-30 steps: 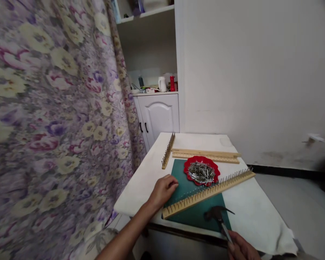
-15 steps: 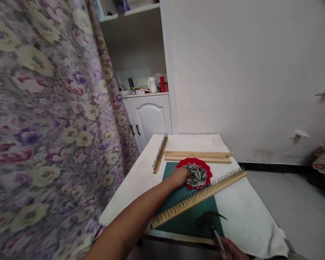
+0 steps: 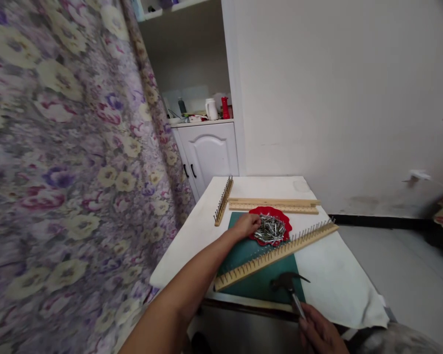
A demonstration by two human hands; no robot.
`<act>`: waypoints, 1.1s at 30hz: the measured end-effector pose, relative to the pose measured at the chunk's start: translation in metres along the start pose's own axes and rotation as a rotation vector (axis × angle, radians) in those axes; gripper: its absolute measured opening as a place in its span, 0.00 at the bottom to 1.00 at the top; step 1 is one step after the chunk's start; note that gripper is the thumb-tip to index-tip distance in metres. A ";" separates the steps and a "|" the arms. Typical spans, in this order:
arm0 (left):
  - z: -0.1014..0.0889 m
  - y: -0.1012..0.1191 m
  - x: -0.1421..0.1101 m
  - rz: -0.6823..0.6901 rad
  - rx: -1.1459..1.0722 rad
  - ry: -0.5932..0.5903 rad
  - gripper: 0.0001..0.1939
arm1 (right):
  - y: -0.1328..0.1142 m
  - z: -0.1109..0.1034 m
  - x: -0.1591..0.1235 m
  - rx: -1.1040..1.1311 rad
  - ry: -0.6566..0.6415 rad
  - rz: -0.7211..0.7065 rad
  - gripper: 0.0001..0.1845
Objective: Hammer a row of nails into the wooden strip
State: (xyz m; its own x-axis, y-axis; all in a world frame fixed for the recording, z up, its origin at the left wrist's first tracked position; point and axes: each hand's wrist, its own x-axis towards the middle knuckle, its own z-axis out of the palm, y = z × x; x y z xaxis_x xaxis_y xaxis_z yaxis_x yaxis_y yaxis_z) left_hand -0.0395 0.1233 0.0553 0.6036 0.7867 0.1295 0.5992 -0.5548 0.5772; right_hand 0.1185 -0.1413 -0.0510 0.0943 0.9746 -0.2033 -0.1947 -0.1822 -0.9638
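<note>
My left hand (image 3: 248,224) reaches to the left rim of a red scalloped bowl (image 3: 288,227). Its fingers are curled together at the edge of a heap of silvery nails (image 3: 271,230); what they pinch is hidden. A claw hammer (image 3: 288,282) is in my right hand (image 3: 319,330), low at the table's front edge, its head over the green mat (image 3: 268,280). Between the bowl and the hammer, a long wooden strip (image 3: 276,254) lies slantwise across the mat, with a row of nails standing up along it.
Another strip with upright nails (image 3: 223,201) lies at the table's left. Behind the bowl are wooden strips with small holes (image 3: 273,208). A white cloth (image 3: 328,270) covers the table. A floral curtain (image 3: 77,196) hangs at left, and a white cabinet (image 3: 210,152) stands behind.
The view has shifted slightly, so the table sits a little higher in the picture. My left hand stays at the bowl's left side, and the hammer stays in my right hand.
</note>
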 end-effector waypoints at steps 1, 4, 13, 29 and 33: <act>-0.005 0.000 -0.002 -0.011 -0.035 0.031 0.03 | -0.002 -0.001 -0.001 0.013 0.007 -0.006 0.31; -0.024 0.000 -0.012 -0.054 -0.153 0.148 0.03 | -0.009 -0.003 -0.005 -0.019 -0.045 0.015 0.30; -0.061 -0.013 -0.158 -0.227 -0.647 0.597 0.11 | 0.000 -0.004 -0.010 -0.111 -0.038 0.000 0.29; 0.023 -0.024 -0.235 -0.427 -0.637 0.705 0.11 | -0.003 0.000 -0.018 -0.181 -0.070 0.069 0.29; 0.029 -0.026 -0.234 -0.401 -0.631 0.700 0.10 | -0.004 0.001 -0.019 -0.179 -0.050 0.050 0.29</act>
State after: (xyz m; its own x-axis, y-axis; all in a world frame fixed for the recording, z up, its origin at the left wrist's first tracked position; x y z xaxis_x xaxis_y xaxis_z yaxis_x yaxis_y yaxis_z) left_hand -0.1818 -0.0543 -0.0133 -0.1440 0.9769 0.1581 0.1812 -0.1310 0.9747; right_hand 0.1162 -0.1586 -0.0432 0.0390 0.9682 -0.2470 -0.0210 -0.2463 -0.9690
